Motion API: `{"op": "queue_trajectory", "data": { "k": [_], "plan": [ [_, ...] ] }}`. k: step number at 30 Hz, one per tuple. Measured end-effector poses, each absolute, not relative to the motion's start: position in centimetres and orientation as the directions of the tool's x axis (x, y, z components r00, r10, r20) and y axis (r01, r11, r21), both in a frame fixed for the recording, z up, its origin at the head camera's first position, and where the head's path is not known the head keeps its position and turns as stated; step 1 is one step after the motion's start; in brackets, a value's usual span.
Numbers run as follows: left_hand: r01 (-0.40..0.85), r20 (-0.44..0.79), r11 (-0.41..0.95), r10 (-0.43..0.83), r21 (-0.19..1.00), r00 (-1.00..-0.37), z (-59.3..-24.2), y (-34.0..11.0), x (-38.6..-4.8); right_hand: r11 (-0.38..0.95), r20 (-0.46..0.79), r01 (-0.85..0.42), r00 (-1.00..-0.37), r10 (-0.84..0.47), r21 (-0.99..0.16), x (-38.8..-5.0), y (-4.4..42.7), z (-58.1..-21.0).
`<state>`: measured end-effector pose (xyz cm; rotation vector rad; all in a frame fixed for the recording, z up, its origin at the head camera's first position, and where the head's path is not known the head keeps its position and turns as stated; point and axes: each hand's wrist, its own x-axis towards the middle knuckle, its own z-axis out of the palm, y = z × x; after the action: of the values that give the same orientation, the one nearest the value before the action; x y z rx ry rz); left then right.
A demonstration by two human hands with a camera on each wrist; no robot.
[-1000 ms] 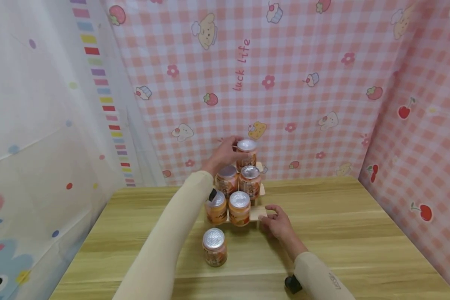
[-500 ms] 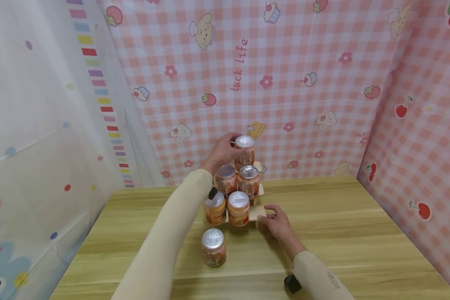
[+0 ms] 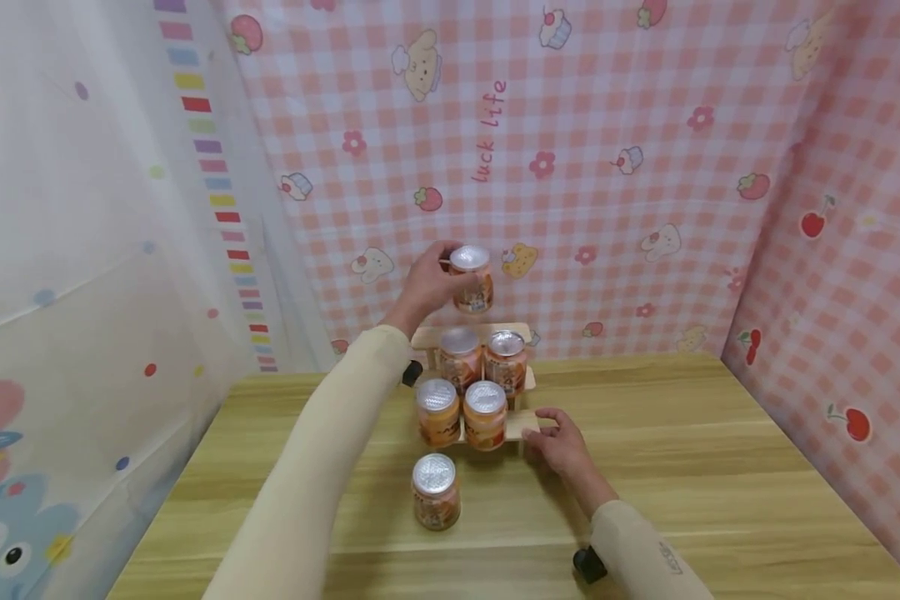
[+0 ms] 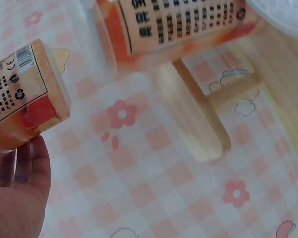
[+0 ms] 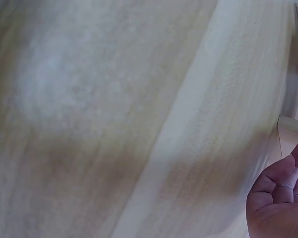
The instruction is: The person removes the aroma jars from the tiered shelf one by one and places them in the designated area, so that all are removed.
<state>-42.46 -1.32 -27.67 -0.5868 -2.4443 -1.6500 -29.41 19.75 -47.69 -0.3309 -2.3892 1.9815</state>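
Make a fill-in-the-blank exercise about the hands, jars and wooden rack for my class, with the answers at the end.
1. The left hand holds a raised jar whose lid is ____ in colour.
2. Of the tiers on the wooden rack (top, middle, bottom), the right hand is nearest the ____.
3. Exactly ____ jars stand on the middle tier.
4. Just ____ jar stands directly on the table, in front of the rack.

Missing words: silver; bottom; two; one.
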Motion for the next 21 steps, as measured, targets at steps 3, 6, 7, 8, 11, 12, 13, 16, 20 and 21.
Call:
{"op": "queue_trajectory", "data": {
  "k": [3, 6, 7, 8, 11, 12, 13, 16, 20, 21],
  "plan": [
    [0.393, 0.330, 0.318, 0.233, 0.863, -0.915, -27.3, -2.0, -42.2, 0.184, -0.121, 0.154, -0.976, 0.181, -0.971, -29.5, 19.7, -47.7],
    [0.397, 0.336, 0.312, 0.230, 0.863, -0.913, -27.0, -2.7, -41.9, 0.189, -0.119, 0.155, -0.975, 0.187, -0.970, -29.6, 19.7, -47.7],
    [0.398, 0.338, 0.315, 0.230, 0.861, -0.913, -26.9, -3.0, -41.7, 0.190, -0.119, 0.155, -0.975, 0.188, -0.969, -29.6, 19.6, -47.7],
    [0.402, 0.341, 0.317, 0.231, 0.859, -0.911, -26.8, -3.2, -41.6, 0.190, -0.118, 0.154, -0.975, 0.188, -0.970, -29.6, 19.6, -47.6],
    [0.411, 0.350, 0.313, 0.233, 0.856, -0.907, -26.5, -4.1, -41.1, 0.195, -0.113, 0.148, -0.977, 0.183, -0.970, -29.7, 19.6, -47.7],
    [0.415, 0.354, 0.311, 0.235, 0.855, -0.905, -26.4, -4.4, -40.8, 0.197, -0.112, 0.148, -0.976, 0.185, -0.969, -29.7, 19.6, -47.7],
    [0.422, 0.360, 0.307, 0.238, 0.853, -0.902, -26.3, -4.7, -40.6, 0.201, -0.107, 0.144, -0.977, 0.183, -0.969, -29.8, 19.6, -47.7],
    [0.442, 0.381, 0.305, 0.241, 0.844, -0.893, -26.0, -5.6, -39.8, 0.207, -0.092, 0.129, -0.979, 0.180, -0.970, -29.7, 19.7, -47.9],
    [0.453, 0.392, 0.319, 0.240, 0.832, -0.888, -26.0, -7.1, -38.7, 0.209, -0.074, 0.108, -0.984, 0.164, -0.972, -29.6, 19.8, -47.9],
    [0.447, 0.386, 0.323, 0.237, 0.834, -0.891, -26.1, -7.4, -38.4, 0.211, -0.070, 0.104, -0.985, 0.161, -0.972, -29.6, 19.7, -47.9]
  ]
}}
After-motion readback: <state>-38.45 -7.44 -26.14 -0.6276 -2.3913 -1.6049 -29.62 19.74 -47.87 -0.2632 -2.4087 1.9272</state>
